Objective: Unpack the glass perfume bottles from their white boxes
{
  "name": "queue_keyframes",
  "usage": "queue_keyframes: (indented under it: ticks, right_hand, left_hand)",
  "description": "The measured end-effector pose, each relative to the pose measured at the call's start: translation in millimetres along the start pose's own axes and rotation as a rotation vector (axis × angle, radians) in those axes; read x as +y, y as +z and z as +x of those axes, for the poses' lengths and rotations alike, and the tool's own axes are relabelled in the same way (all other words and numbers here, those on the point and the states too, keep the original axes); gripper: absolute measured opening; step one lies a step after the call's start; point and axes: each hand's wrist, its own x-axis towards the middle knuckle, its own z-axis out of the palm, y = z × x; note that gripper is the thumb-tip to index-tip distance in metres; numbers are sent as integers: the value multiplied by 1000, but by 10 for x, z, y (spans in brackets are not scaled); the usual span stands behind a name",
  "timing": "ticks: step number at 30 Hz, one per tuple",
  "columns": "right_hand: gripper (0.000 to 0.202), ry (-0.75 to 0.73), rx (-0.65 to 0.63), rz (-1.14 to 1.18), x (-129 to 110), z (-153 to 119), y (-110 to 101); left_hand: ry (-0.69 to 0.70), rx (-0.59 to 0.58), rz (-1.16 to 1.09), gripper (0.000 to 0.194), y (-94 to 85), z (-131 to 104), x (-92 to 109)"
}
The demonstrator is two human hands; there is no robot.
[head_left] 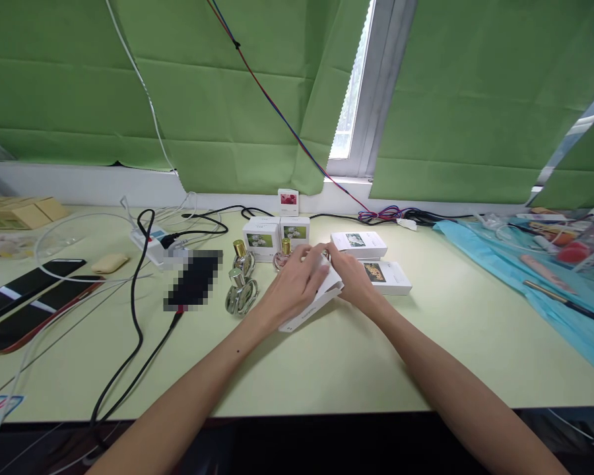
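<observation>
A small white cardboard box (309,312) is tilted on the table between my two hands. My left hand (297,280) lies over its top and left side, fingers curled around it. At the box's far end, the fingers of my right hand (350,274) are bent against it; the fingertips are partly hidden. To the left stand glass perfume bottles: one with a silvery cap (241,293), one with a gold cap (243,259), and another gold-capped bottle (286,247) partly behind my left hand.
Behind the bottles stand white picture boxes (261,239); two more (359,244) (390,278) lie right of my hands. A pixelated dark device (194,280), black cables (137,316) and a power strip (151,244) are at left. Blue sheeting (515,280) with clutter covers the right.
</observation>
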Motion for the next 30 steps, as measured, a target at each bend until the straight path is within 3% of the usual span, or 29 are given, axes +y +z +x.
queue_keyframes:
  ticks: [5,10,20,30]
  right_hand:
    - [30,74,-12,-21,-9,43,23]
    - [39,116,-30,-55,-7,71,57]
    - [33,93,15,-20,3,49,73]
    - [21,81,32,4,-26,28,41]
  left_hand:
    - [58,-127,-1,61,4,-51,71]
    - [81,-102,7,84,48,-58,43]
    - [62,-141,26,102,52,-73,-50]
    - [47,-149,32,97,46,-74,-50]
